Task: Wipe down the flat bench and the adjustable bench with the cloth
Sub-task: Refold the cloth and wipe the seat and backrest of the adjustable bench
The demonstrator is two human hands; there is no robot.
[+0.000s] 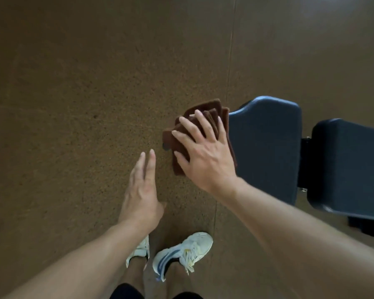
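Over a brown speckled floor [73, 104], the right hand [203, 152] presses a folded brown cloth [212, 108] with spread fingers against the dark padded bench's [266, 147] end, while the left hand [140, 190] hovers open, holding nothing.

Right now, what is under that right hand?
Under the right hand lies a folded brown cloth, pressed by spread fingers against the end of the dark bench pad. The hand and cloth hide the pad's end edge beneath them.

head cam | looks steeply down | close over hands [205, 152] | floor [73, 93] fills view
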